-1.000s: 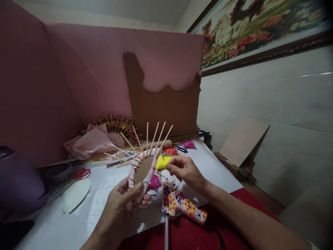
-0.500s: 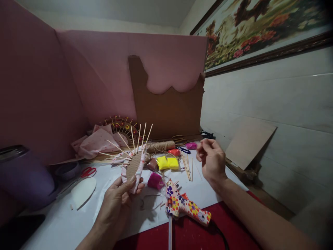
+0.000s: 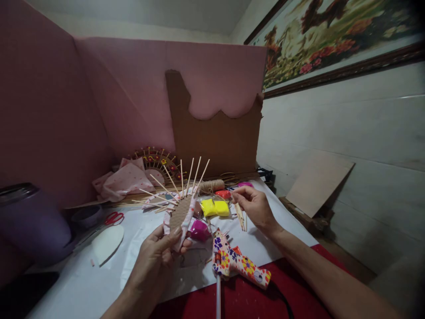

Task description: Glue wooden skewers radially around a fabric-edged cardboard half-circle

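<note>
My left hand (image 3: pixel 166 246) grips the lower end of an oval cardboard piece (image 3: pixel 181 212) edged with pink-and-white fabric. Several thin wooden sticks fan out from its top edge. My right hand (image 3: pixel 255 206) is closed in a pinch above a small pile of wooden sticks (image 3: pixel 239 217); I cannot make out what is between the fingertips. Below the hands lies a flower-patterned hot glue gun (image 3: pixel 229 259) with a clear glue stick in its rear. Between the hands sit a yellow clay packet (image 3: pixel 215 207) and a magenta packet (image 3: pixel 199 231).
A twine roll (image 3: pixel 212 186) and a red packet (image 3: pixel 223 194) lie farther back. To the left are red-handled scissors (image 3: pixel 114 217), a white oval piece (image 3: pixel 108 243) and a purple container (image 3: pixel 31 226). Cut brown cardboard (image 3: pixel 215 141) stands behind, near a decorated fan-shaped piece (image 3: pixel 159 159).
My right hand has moved left and down, toward the loose sticks and the packets. The cardboard piece in my left hand has shifted slightly to the right.
</note>
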The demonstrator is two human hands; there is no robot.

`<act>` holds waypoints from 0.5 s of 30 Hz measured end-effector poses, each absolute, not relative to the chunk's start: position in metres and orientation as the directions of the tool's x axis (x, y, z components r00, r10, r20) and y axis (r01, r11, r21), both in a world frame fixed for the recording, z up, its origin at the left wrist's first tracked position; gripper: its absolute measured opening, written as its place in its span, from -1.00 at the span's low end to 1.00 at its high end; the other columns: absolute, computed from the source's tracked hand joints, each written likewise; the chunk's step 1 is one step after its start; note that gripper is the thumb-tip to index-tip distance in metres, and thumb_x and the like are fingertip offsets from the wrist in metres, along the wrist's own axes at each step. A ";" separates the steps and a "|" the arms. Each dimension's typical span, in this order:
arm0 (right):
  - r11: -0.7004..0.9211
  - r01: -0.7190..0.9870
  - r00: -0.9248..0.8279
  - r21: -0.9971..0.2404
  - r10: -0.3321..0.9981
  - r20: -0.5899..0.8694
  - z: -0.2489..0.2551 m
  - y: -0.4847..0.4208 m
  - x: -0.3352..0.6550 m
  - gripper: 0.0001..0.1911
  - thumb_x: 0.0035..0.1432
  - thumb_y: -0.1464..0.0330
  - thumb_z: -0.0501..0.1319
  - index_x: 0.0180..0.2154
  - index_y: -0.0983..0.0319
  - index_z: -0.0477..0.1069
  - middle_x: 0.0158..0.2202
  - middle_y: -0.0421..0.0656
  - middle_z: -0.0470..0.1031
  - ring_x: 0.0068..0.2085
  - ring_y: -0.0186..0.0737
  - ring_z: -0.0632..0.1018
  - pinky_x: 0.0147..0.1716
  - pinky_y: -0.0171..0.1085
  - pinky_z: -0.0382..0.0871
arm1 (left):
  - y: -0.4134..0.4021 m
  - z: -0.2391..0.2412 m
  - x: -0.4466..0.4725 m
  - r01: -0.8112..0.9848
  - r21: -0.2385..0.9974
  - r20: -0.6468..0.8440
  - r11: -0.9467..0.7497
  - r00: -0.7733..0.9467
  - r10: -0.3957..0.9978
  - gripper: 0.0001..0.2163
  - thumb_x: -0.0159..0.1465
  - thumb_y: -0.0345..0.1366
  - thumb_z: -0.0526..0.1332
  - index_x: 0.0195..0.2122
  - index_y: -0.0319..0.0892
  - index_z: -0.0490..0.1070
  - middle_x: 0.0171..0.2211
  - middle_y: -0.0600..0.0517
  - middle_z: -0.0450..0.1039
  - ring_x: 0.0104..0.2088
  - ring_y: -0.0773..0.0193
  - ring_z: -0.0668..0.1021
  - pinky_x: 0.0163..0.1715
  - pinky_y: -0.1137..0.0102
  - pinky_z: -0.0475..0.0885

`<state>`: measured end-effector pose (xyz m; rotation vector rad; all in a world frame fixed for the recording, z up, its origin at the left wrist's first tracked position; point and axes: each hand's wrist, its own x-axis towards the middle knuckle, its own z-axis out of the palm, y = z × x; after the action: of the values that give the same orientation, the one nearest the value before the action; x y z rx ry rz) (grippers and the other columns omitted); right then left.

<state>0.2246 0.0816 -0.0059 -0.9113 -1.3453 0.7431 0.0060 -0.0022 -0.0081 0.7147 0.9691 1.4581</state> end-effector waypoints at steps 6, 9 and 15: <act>0.504 0.274 -0.065 -0.819 0.860 0.507 -0.015 0.076 0.223 -0.75 0.09 0.25 0.16 -0.55 0.23 0.40 -0.72 -0.29 0.32 -0.64 -0.35 0.35 -0.60 -0.37 0.20 | -0.004 -0.006 0.010 -0.428 0.903 -0.094 0.036 -0.115 0.989 -0.72 -0.09 -0.45 0.38 -0.33 -0.30 0.38 -0.51 0.03 0.50 -0.64 0.34 0.52 -0.66 0.51 0.38; 0.526 0.315 -0.122 -0.790 0.848 0.516 -0.014 0.068 0.220 -0.67 0.13 0.23 0.13 -0.62 0.23 0.35 -0.74 -0.29 0.28 -0.65 -0.36 0.33 -0.60 -0.36 0.18 | -0.004 -0.009 0.010 -0.377 0.926 -0.065 0.019 -0.111 0.992 -0.72 -0.10 -0.39 0.40 -0.37 -0.30 0.39 -0.56 0.04 0.49 -0.64 0.32 0.52 -0.67 0.52 0.37; 0.577 0.268 -0.232 -0.772 0.816 0.529 -0.003 0.047 0.194 -0.88 0.14 0.32 0.11 -0.36 0.23 0.36 -0.65 -0.30 0.32 -0.62 -0.36 0.38 -0.60 -0.38 0.23 | -0.003 -0.020 0.010 -0.299 0.954 -0.008 -0.008 -0.052 0.999 -0.74 -0.06 -0.33 0.38 -0.34 -0.27 0.42 -0.52 0.02 0.52 -0.61 0.29 0.54 -0.61 0.45 0.40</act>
<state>0.1943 0.0470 -0.0027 -0.8924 -1.7794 0.6657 0.0102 -0.0027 -0.0198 0.9566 1.0192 1.3756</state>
